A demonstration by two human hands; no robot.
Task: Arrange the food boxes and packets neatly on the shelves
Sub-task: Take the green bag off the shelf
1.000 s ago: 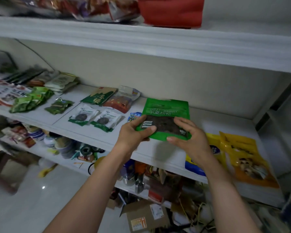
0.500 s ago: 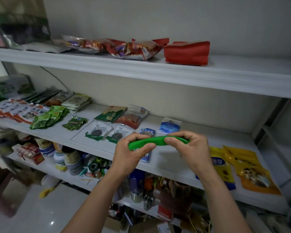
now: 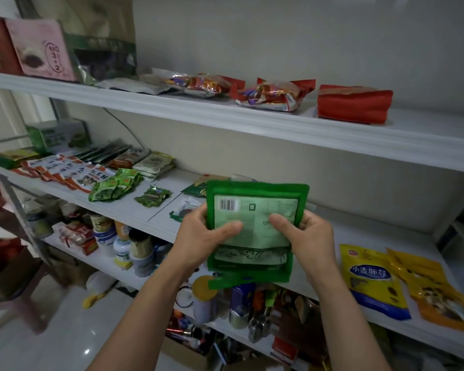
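**Item: green packet** (image 3: 255, 210)

- **Grip:** Both thumbs (image 3: 227, 227) are pressing flat on the pale back panel, and the other fingers are curling behind it, mostly out of sight. The left hand (image 3: 196, 232) is gripping the left edge and the right hand (image 3: 314, 236) is gripping the right edge.
- **Position:** The packet is hanging upright in the air, just in front of the middle shelf (image 3: 381, 231), and is resting on nothing.
- **Change:** A second ago the printed front with its dark window was facing the person. Half a second ago the packet was edge-on, and now the back is showing, so it is being flipped over in the hands.
- **Meaning for the task:** The person is probably inspecting or orienting the packet. It is not yet being placed, and a spot on the shelf is still waiting to be chosen.
- **Writing on the item:** A barcode (image 3: 228, 204) is sitting at the upper left of the back panel. The small print beside it is too fine to read.
- **Writing nearby:**
  - The yellow-and-blue packet (image 3: 370, 279), lying flat on the middle shelf to the right, is reading "小麦胚芽".
  - The pink box (image 3: 42, 49) on the top shelf (image 3: 426, 129) is showing "3+2".
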